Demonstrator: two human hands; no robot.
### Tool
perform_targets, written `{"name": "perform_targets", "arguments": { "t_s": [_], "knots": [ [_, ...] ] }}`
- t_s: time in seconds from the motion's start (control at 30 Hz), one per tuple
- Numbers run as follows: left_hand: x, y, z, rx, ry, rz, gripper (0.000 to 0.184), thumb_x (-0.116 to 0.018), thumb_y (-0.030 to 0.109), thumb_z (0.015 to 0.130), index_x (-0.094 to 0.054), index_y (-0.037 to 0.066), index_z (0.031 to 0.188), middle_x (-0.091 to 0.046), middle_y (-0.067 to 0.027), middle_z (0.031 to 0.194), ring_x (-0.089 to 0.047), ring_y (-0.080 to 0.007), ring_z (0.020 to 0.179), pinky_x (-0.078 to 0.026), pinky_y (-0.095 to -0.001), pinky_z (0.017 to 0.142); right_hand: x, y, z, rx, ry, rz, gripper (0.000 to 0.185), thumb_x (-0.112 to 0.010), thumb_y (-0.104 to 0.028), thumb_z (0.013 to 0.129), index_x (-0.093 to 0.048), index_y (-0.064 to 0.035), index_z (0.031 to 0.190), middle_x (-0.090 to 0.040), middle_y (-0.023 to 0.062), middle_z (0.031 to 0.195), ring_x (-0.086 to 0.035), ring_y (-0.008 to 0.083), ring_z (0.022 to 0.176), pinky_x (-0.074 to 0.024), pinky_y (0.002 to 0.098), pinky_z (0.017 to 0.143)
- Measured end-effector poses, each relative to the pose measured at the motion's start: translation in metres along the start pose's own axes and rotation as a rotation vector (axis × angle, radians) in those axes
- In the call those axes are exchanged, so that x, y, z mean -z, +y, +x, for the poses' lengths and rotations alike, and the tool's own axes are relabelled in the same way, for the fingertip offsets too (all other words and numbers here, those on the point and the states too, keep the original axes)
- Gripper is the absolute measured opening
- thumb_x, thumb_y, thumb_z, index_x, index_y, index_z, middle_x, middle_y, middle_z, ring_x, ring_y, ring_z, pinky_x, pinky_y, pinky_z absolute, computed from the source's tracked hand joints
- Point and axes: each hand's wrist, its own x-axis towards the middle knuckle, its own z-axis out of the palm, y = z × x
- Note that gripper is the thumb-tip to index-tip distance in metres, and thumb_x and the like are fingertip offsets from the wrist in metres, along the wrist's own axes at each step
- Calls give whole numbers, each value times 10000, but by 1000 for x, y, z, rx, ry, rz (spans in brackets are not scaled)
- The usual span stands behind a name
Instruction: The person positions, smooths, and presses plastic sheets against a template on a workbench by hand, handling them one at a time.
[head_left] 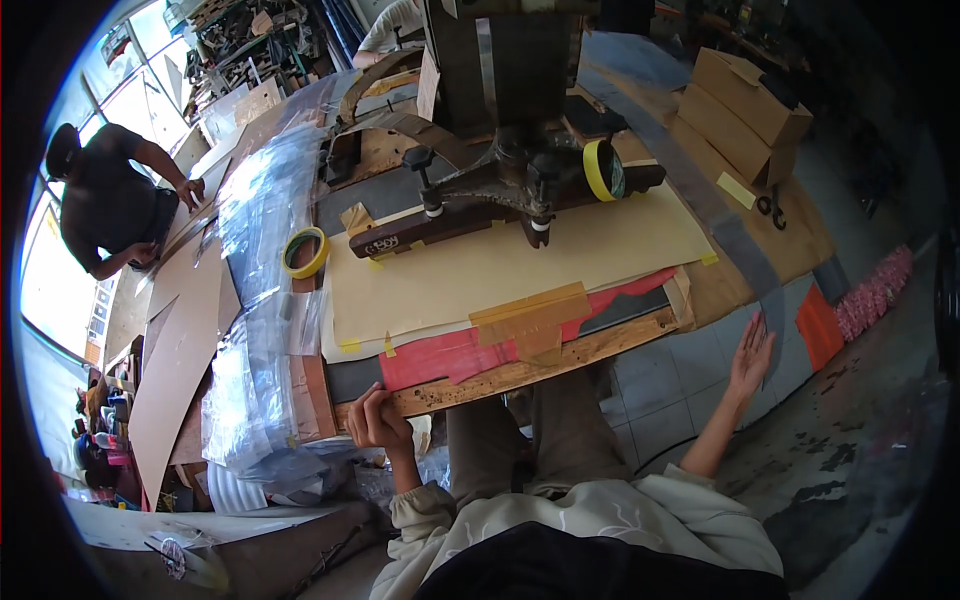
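Observation:
My left hand has its fingers curled at the left end of the wooden board edge; whether it grips the edge is hard to tell. My right hand is off to the right, palm up with fingers extended, holding nothing. Between them lies a cream sheet with yellow tape bits, over a red piece. A brown tape strip crosses its front edge. Above the sheet is a dark bar under a metal clamp frame. One yellow tape roll rests on the bar.
Another yellow tape roll sits left of the sheet on clear plastic. A cardboard box and scissors are at the right. A person works at the far left beside brown panels. Another person's sleeve shows behind.

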Motion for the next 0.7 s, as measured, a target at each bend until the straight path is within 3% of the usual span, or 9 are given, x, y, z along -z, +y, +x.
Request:
{"name": "perform_targets", "arguments": {
  "t_s": [0.03,0.13,0.23,0.33,0.43,0.63,0.7],
  "knots": [
    [0,2,2,-2,4,-3,165,-519,149,818,-664,108,750,-710,-44,843,-651,-234,731,-446,-346,680,-1,4,6,-41,27,-63,657,-548,-261,975,-236,76,1444,-367,199,1468,-396,294,1344,-423,416,1085],
    [1,3,2,-4,0,1,152,-530,142,822,-663,112,753,-710,-36,843,-649,-225,729,-445,-340,679,-39,-1,0,122,107,-113,537,-538,-127,966,-304,140,1368,-410,244,1399,-453,275,1293,-480,385,1032],
    [2,4,4,-12,0,1,145,-539,139,822,-664,118,752,-710,-29,842,-649,-220,728,-446,-334,678,-52,-20,5,227,113,-4,403,-499,-68,958,-383,121,1295,-470,252,1309,-509,272,1206,-482,391,1015],
    [1,2,3,-15,4,1,149,-536,138,823,-665,118,751,-711,-26,842,-649,-218,729,-448,-334,679,-71,-49,-4,134,-284,239,338,-506,-65,941,-435,103,1226,-504,217,1248,-534,272,1129,-459,403,1013],
    [2,3,3,-2,-3,-4,147,-536,136,819,-664,116,749,-710,-28,839,-650,-217,731,-450,-333,679,-130,-68,-41,202,-387,376,283,-511,-87,934,-503,94,1150,-532,183,1199,-522,286,1136,-403,427,1038],
    [2,5,5,2,-11,-14,151,-523,131,823,-658,111,759,-695,-31,832,-641,-217,732,-446,-337,693,-197,-111,-101,323,-787,442,211,-526,-215,925,-627,-35,969,-571,122,1205,-508,207,1159,-355,402,1028],
    [0,16,8,143,-26,-2,133,-528,116,821,-658,105,800,-679,-40,839,-630,-232,749,-438,-345,714,-217,-121,-119,388,-942,415,207,-533,-249,917,-649,-82,953,-600,94,1179,-509,185,1160,-354,386,1015]
  ]
}}
